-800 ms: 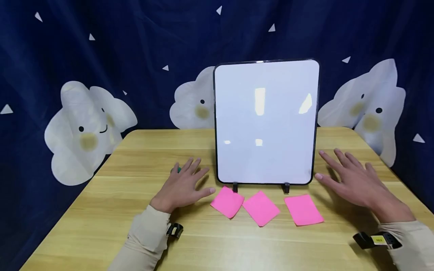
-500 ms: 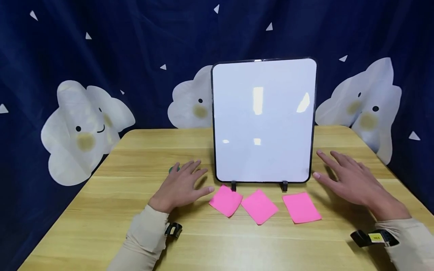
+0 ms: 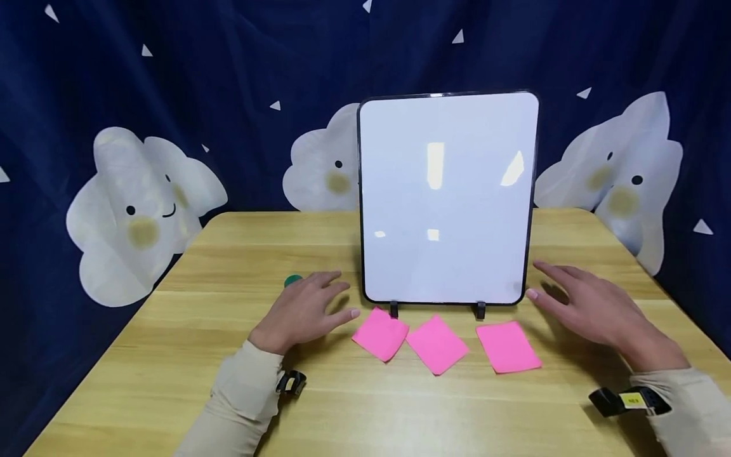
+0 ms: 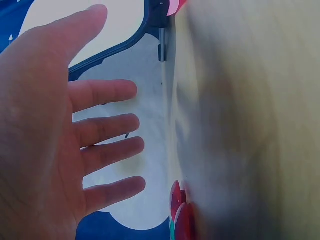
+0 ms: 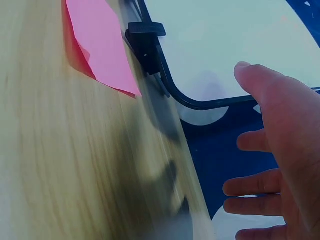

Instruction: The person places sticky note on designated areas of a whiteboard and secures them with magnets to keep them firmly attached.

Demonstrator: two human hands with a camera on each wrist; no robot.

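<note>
A whiteboard (image 3: 445,203) with a thin black frame stands upright on two small black feet (image 3: 480,310). In front of it lie three pink sticky notes: a left one (image 3: 381,334), a middle one (image 3: 437,344) and a right one (image 3: 508,346). My left hand (image 3: 302,311) hovers over the table left of the board, fingers spread, holding nothing. A green disc (image 3: 292,279) shows just behind it. Right of the board's lower corner, my right hand (image 3: 594,311) hangs with loosely extended fingers and holds nothing either.
The wooden table (image 3: 400,419) reaches back to a dark blue curtain (image 3: 251,38) printed with white clouds. Red round pieces (image 4: 182,215) appear at the bottom of the left wrist view. Each wrist wears a black strap, such as the right one (image 3: 628,401).
The fingers of both hands have dipped a little, and more of the green disc shows behind the left hand. The head view has shifted slightly. The board and notes stay put.
</note>
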